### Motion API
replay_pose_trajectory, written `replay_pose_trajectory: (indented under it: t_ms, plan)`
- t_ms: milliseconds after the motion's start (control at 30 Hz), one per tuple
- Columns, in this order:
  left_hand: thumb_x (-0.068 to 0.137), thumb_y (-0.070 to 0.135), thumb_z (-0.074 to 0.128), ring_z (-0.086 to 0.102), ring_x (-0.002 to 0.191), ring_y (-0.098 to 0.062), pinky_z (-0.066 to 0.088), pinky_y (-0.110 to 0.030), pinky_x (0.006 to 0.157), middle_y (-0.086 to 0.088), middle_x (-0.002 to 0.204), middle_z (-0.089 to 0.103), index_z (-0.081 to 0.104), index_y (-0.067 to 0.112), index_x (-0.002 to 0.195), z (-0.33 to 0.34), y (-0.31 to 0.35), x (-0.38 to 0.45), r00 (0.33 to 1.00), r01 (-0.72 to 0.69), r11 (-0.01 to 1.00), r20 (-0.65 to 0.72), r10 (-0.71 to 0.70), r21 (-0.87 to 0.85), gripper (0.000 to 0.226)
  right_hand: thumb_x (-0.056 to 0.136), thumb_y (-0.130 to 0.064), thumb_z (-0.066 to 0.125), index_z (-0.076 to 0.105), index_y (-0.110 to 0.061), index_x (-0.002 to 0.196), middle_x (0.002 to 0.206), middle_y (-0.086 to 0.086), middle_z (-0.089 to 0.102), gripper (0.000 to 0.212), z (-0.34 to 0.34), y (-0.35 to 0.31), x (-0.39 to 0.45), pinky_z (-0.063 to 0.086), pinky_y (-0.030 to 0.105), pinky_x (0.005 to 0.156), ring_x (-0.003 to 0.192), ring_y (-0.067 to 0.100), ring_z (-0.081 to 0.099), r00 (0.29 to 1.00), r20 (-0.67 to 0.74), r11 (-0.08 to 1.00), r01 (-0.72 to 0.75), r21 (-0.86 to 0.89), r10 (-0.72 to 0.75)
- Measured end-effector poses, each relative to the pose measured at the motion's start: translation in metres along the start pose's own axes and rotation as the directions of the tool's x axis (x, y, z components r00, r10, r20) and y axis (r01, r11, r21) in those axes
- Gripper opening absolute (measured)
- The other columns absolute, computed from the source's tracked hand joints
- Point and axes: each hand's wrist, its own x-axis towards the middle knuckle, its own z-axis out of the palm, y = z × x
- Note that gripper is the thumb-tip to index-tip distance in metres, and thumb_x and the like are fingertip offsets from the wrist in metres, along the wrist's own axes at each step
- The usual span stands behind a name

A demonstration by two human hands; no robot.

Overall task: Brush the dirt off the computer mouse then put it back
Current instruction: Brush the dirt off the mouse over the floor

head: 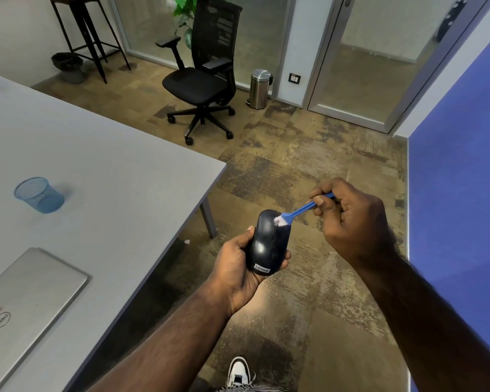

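Observation:
A black computer mouse [266, 244] with a white label at its near end rests in my left hand [238, 264], held over the floor to the right of the table. My right hand [351, 219] grips the handle of a small blue brush [303, 208]. The brush's white bristles touch the far right part of the mouse's top, near the buttons.
A grey table [111, 171] fills the left side, with a closed silver laptop [26, 301] near me and a blue mesh cup [38, 195] further off. A black office chair [204, 80] and a steel bin [259, 89] stand beyond. A blue wall [458, 165] runs along the right.

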Motion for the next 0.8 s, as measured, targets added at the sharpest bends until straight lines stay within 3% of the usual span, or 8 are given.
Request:
replay_pose_trajectory:
  t_ms: [100, 233, 467, 567, 633, 700, 800]
  plan:
    - [0.099, 0.032, 0.038, 0.066, 0.083, -0.039, 0.058, -0.041, 0.072, -0.027, 0.114, 0.065, 0.06, -0.001, 0.123, 0.001, 0.0, 0.001, 1.0, -0.002, 1.0, 0.013, 0.002, -0.001, 0.046, 0.094, -0.015, 0.052, 0.064, -0.024, 0.1, 0.079, -0.009, 0.066, 0.016, 0.001, 0.003, 0.002, 0.056, 0.039, 0.053, 0.066, 0.012, 0.067, 0.999, -0.033, 0.999, -0.039, -0.011, 0.039]
    - [0.1, 0.033, 0.036, 0.067, 0.081, -0.038, 0.059, -0.04, 0.07, -0.026, 0.103, 0.069, 0.063, -0.002, 0.117, 0.0, 0.002, 0.004, 1.0, -0.019, 1.0, 0.007, 0.019, -0.003, 0.047, 0.091, -0.012, 0.055, 0.063, -0.027, 0.096, 0.078, -0.009, 0.067, 0.017, 0.002, -0.002, -0.004, 0.055, 0.037, 0.052, 0.067, 0.008, 0.068, 0.999, 0.023, 0.999, 0.025, 0.042, -0.026]
    - [0.101, 0.035, 0.035, 0.067, 0.081, -0.037, 0.06, -0.04, 0.07, -0.028, 0.1, 0.069, 0.062, -0.004, 0.117, -0.003, 0.002, 0.007, 1.0, -0.024, 0.999, -0.001, 0.024, -0.039, 0.05, 0.088, -0.006, 0.058, 0.068, -0.013, 0.094, 0.082, 0.002, 0.07, 0.013, 0.006, -0.001, -0.012, 0.052, 0.03, 0.06, 0.071, 0.015, 0.064, 0.994, -0.027, 0.994, 0.105, -0.043, -0.107]
    - [0.101, 0.036, 0.035, 0.065, 0.085, -0.036, 0.059, -0.039, 0.069, -0.029, 0.115, 0.066, 0.058, -0.002, 0.124, -0.002, 0.003, 0.007, 1.0, -0.022, 0.998, -0.021, 0.021, -0.065, 0.05, 0.086, -0.006, 0.057, 0.068, -0.01, 0.089, 0.08, 0.001, 0.069, 0.012, 0.008, -0.006, -0.023, 0.048, 0.016, 0.066, 0.075, 0.007, 0.06, 0.972, 0.079, 0.974, 0.221, 0.045, -0.224]
    - [0.101, 0.036, 0.036, 0.063, 0.094, -0.037, 0.058, -0.04, 0.071, -0.028, 0.129, 0.06, 0.056, -0.001, 0.128, -0.002, 0.003, 0.007, 0.999, -0.021, 0.997, -0.026, 0.02, -0.074, 0.05, 0.086, -0.006, 0.057, 0.069, -0.009, 0.089, 0.08, 0.001, 0.069, 0.013, 0.011, -0.007, -0.029, 0.047, 0.017, 0.066, 0.074, 0.007, 0.06, 0.96, 0.136, 0.969, 0.235, 0.075, -0.243]
    - [0.101, 0.036, 0.036, 0.063, 0.094, -0.037, 0.058, -0.042, 0.073, -0.028, 0.13, 0.059, 0.055, -0.001, 0.129, -0.001, 0.003, 0.007, 1.0, -0.014, 0.997, -0.022, 0.013, -0.081, 0.05, 0.087, -0.006, 0.056, 0.069, -0.007, 0.09, 0.081, 0.002, 0.07, 0.013, 0.012, -0.006, -0.031, 0.049, 0.02, 0.066, 0.076, 0.007, 0.06, 0.969, 0.106, 0.974, 0.218, 0.068, -0.224]
    - [0.101, 0.036, 0.034, 0.066, 0.084, -0.036, 0.059, -0.041, 0.073, -0.03, 0.113, 0.065, 0.057, -0.004, 0.125, -0.001, 0.005, 0.007, 1.0, -0.001, 0.994, -0.004, 0.0, -0.112, 0.052, 0.088, -0.005, 0.057, 0.068, -0.007, 0.091, 0.081, 0.002, 0.069, 0.012, 0.01, -0.003, -0.029, 0.049, 0.023, 0.064, 0.075, 0.009, 0.06, 0.983, -0.045, 0.984, 0.179, 0.0, -0.179]
